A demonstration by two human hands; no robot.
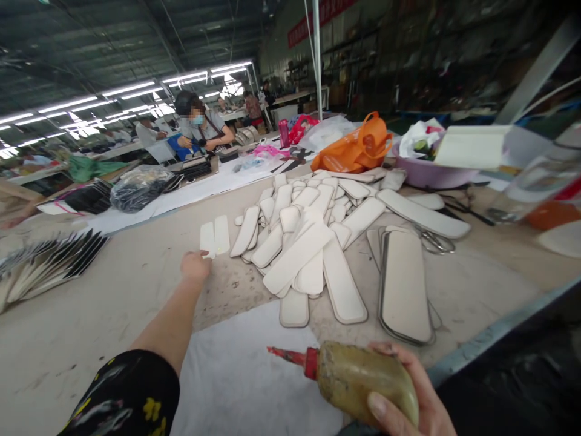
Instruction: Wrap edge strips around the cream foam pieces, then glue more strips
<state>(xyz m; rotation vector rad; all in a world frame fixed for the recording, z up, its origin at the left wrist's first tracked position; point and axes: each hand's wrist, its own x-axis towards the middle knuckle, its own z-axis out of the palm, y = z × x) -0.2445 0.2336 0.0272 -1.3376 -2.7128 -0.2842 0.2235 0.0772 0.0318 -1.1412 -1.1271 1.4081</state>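
My right hand [422,393] is wrapped around a squeeze glue bottle [363,378], yellowish and grimy, lying nearly sideways with its red nozzle pointing left. Stretched far forward, my left hand [196,266] has its fingers closed at the lower end of a small white strip [207,238]. A second white strip [222,234] lies right beside that one. To the right spreads a heap of pale, rounded-end padded pieces [297,254]. Below the heap, a white sheet [245,375] covers part of the table under the bottle.
A neat stack of larger pale pieces [405,284] lies near the table's right edge, with scissors [436,241] beside it. Behind the heap are an orange bag [351,148] and a purple basin [436,172]. Fanned dark-edged pieces [49,260] lie left. A masked person [202,130] works beyond.
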